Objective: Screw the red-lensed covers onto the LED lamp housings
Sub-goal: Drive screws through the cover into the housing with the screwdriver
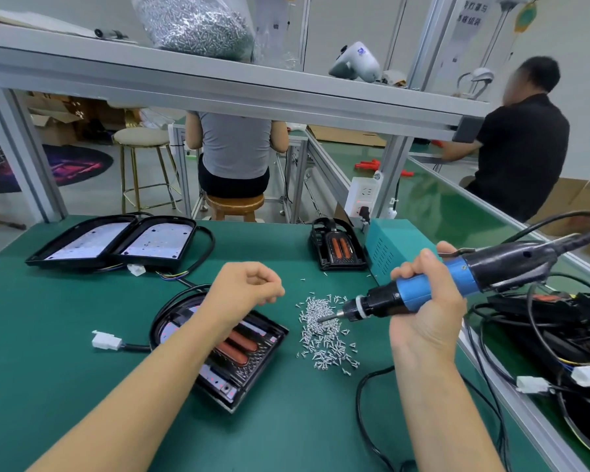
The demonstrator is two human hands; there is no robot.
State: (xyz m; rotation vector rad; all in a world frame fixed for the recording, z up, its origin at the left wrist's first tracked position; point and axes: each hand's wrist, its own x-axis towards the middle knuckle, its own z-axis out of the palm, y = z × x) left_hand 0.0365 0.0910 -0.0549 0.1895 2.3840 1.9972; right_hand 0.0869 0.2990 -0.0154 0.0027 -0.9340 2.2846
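The right hand (423, 301) gripped the electric screwdriver (433, 284), tip in the screw pile (324, 335). At nine o'clock, the left hand (249, 284) curled up, holding nothing I could see.

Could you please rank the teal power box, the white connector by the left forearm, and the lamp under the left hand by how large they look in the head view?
1. Lamp under the left hand, though it lies nearest the camera.
2. Teal power box.
3. White connector, clearly smallest.

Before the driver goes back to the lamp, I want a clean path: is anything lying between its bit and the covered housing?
Only the left hand hovers over the covered housing; the electric screwdriver bit touches the loose screws beside it.
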